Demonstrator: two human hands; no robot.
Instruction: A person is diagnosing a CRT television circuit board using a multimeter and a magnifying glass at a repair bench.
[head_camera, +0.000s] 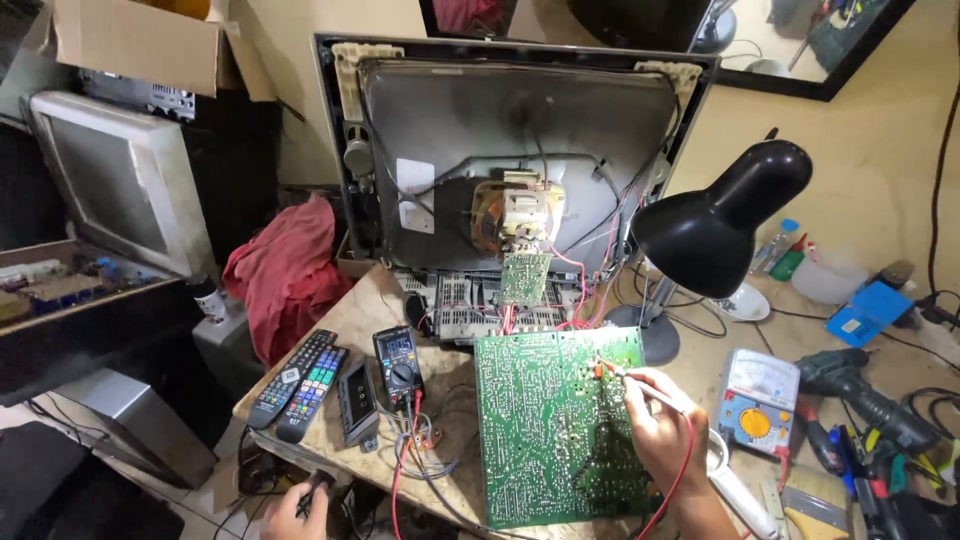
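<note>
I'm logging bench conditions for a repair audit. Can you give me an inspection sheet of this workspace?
Surface: worn wooden bench, crowded.
Job's things: green circuit board lies solder side up; red test probe touches its upper right; digital multimeter beside it.
Clutter: two remote controls, analog meter, cordless drill, hand tools.
Grippers: right hand holds the probe; left hand low at the bench edge, holding a dark object.
Cables: red and black leads tangled.
Surroundings: opened CRT television, black desk lamp, red cloth.
</note>
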